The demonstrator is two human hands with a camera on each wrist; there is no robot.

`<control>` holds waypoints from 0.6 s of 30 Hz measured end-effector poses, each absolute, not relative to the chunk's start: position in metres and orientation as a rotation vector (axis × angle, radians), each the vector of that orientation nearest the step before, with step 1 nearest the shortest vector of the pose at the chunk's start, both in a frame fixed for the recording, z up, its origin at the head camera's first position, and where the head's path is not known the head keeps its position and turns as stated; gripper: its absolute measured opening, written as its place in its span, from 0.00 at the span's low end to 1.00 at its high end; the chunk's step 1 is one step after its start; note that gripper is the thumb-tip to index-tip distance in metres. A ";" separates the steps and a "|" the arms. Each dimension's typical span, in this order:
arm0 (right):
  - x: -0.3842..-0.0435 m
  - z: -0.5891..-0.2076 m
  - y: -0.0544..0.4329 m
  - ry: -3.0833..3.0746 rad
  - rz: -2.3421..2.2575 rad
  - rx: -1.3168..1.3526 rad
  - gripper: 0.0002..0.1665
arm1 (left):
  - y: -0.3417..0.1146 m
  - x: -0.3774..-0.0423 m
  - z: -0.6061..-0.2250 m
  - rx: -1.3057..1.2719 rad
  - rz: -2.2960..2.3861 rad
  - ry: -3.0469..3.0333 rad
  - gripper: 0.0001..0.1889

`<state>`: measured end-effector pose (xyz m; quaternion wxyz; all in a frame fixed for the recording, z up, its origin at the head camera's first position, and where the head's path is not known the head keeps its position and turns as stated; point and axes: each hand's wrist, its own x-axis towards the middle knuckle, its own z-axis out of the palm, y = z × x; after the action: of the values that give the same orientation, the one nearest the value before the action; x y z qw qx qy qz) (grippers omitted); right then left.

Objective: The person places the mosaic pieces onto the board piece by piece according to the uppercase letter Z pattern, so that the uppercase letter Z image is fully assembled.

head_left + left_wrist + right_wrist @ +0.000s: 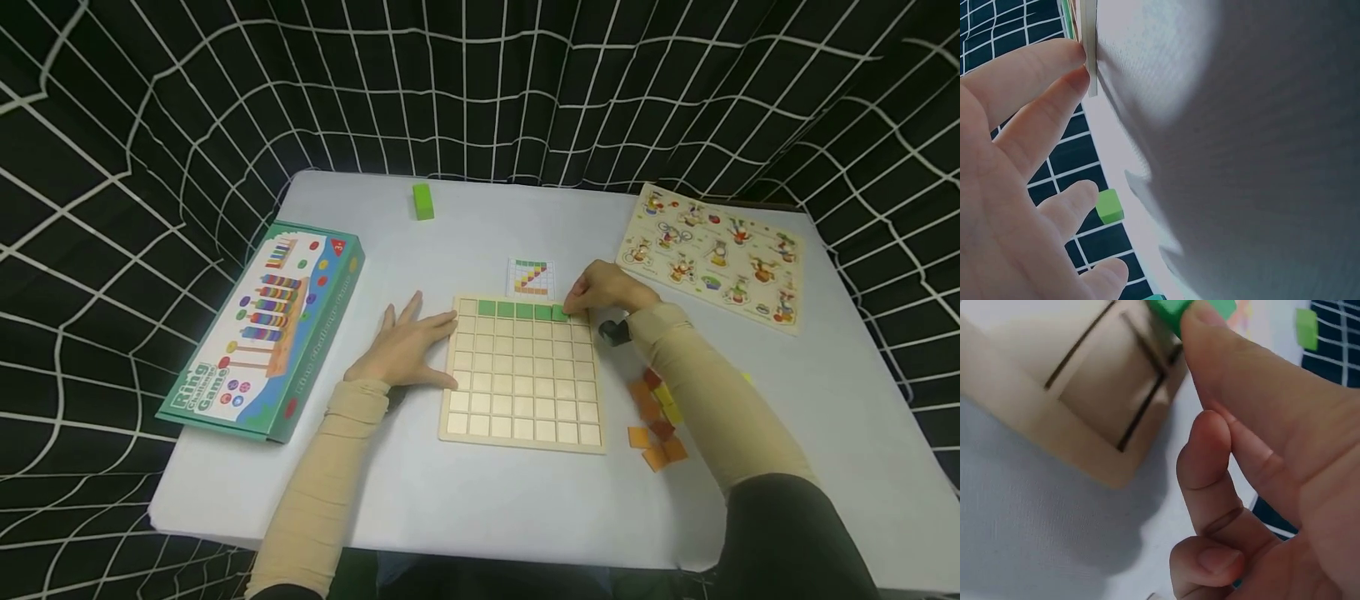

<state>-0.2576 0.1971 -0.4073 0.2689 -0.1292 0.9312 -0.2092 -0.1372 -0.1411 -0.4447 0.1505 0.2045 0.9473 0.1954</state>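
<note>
A square wooden grid board [525,375] lies on the table, with several green tiles [506,309] side by side in its top row. My right hand [609,287] pinches another green tile [1169,312] between thumb and finger at the right end of that row, partly over a cell. In the right wrist view its other fingers curl without holding anything. With fingers spread, my left hand [401,346] touches the board's left edge; the left wrist view shows two fingertips against the rim [1090,56]. Just beyond the board is a small pattern card [531,277] with coloured squares.
Loose orange, yellow and red tiles [654,456] lie right of the board, partly under my right forearm. A ring game box [270,333] lies at the left, a light green block [423,202] at the back, and a picture puzzle board [712,250] at back right. Black netted cloth surrounds the table.
</note>
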 end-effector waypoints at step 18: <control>-0.269 -0.404 0.195 2.472 -0.424 -0.444 0.14 | -0.144 -0.138 -0.446 0.587 0.576 2.716 0.55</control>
<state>-0.2687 0.1952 -0.4038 0.2928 -0.1667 0.9280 -0.1590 -0.1377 -0.1439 -0.4462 0.1516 0.2044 0.9460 0.2006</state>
